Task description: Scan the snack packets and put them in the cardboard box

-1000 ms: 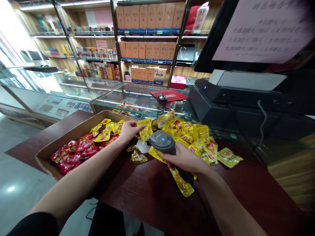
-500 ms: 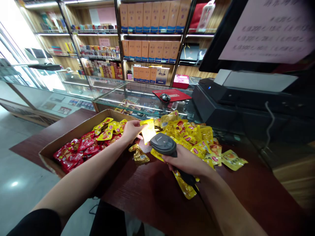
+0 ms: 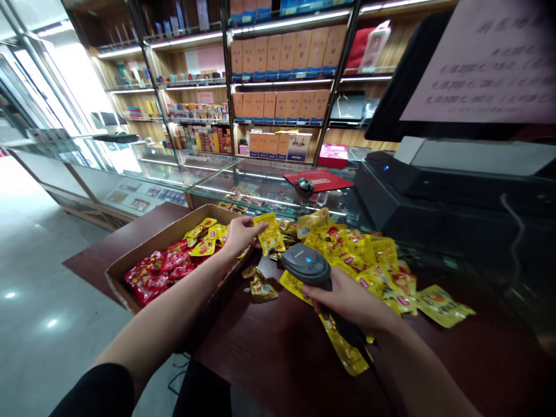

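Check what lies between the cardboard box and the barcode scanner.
Gold foil packets lie between the cardboard box and barcode scanner; the left hand holds a yellow packet there too, head view.

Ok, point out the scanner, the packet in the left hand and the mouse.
Scanner (image 3: 303, 264): head view, top of its wide end.
Packet (image 3: 271, 237): head view, middle of its yellow face, below the fingers.
Mouse (image 3: 304, 185): head view, its upper shell.

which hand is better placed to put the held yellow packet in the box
The left hand, I'd judge: it pinches the yellow packet near the box, while the right hand holds the scanner.
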Demonstrator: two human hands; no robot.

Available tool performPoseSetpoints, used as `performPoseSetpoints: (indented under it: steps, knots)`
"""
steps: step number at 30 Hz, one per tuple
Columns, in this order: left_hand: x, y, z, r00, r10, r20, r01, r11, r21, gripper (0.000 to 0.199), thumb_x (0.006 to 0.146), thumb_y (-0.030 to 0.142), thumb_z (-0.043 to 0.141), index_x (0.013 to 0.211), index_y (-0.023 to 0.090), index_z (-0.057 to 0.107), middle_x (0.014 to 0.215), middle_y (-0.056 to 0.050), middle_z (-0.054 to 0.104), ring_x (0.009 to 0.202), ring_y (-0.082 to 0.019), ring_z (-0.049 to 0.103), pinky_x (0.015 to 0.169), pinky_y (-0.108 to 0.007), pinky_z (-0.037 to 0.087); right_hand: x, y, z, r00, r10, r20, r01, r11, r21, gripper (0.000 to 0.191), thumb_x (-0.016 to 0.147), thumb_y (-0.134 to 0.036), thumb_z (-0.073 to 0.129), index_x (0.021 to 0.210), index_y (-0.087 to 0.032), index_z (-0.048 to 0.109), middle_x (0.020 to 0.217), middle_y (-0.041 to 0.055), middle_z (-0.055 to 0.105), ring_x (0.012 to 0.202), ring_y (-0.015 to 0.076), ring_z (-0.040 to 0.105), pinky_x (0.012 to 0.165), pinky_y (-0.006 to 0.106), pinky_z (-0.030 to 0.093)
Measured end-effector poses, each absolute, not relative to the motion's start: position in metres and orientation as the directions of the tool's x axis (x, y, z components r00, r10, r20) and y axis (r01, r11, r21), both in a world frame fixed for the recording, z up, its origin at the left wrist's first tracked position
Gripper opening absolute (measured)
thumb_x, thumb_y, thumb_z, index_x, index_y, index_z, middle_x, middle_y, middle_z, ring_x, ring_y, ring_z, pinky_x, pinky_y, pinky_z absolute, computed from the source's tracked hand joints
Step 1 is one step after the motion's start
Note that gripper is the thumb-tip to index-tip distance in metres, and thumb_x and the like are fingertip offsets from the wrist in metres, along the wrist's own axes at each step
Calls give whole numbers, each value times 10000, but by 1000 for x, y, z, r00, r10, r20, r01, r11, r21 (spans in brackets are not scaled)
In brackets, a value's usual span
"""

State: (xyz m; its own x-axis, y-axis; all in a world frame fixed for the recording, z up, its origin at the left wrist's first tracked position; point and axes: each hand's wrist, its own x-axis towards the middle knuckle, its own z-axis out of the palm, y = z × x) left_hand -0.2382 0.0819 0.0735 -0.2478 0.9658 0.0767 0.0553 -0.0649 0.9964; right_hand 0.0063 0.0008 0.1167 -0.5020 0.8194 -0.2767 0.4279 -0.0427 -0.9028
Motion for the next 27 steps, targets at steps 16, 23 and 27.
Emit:
performPoseSetpoints:
  steps: [16,23,27]
  knots:
    - [-372,82,124,-618,725,304,304,-135,943,435,598,490,793,836,131,732,823,-81,728,674,-215,703,508,-294,586,-1,-3,101,-544,800,-252,365,-45,-930,357,727,-486,689,845,-224,477,522,-54,573,474,129,517,489,260,377]
    - [-348,69,114,-491,827,274,321,-120,939,477,615,533,790,871,133,747,800,-103,742,745,-255,726,513,-287,582,-1,-2,102,-502,823,-266,368,-75,-927,356,729,-465,701,865,-217,484,533,-62,577,477,119,517,475,245,383]
    - [-299,57,93,-321,918,231,394,-92,914,462,660,556,760,883,152,754,807,-88,752,687,-220,713,498,-268,556,2,-4,110,-508,825,-246,377,-43,-925,336,746,-449,692,873,-200,505,526,-57,577,472,113,520,482,241,388]
